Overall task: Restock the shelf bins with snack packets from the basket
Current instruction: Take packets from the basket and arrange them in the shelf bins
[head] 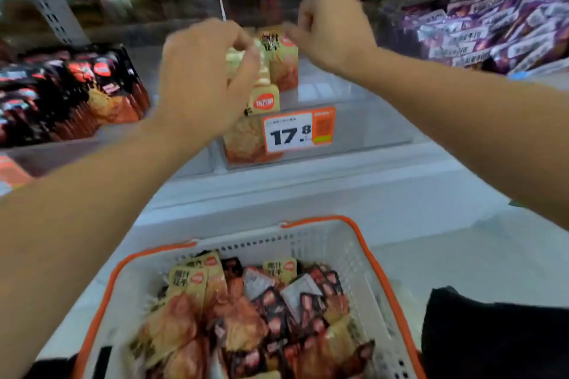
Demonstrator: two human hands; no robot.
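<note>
The tan snack packets (pixel 271 71) stand in the clear shelf bin (pixel 369 132); more fill the basket (pixel 354 255) below. Your left hand (pixel 203 77) pinches one packet's top, and your right hand (pixel 332 28) is curled, its hold unclear. Released carelessly, the upright row may topple forward.

We see a clear, smooth plastic bin (pixel 354 120) on the far shelf, glossy enough to catch pale reflections. Its price tag (pixel 299 130) looks like matt printed paper. The beige and orange snack packets (pixel 284 60) standing in it have a slick film wrapper with a soft sheen. To the left, the black and red packets (pixel 77 86) shine more strongly, and to the right the purple packets (pixel 492 31) look like glossy foil. The near basket (pixel 354 258) is matt white perforated plastic with a smooth orange plastic rim. The shelf (pixel 338 194) looks like smooth, pale painted metal, though blur leaves us unsure.
</note>
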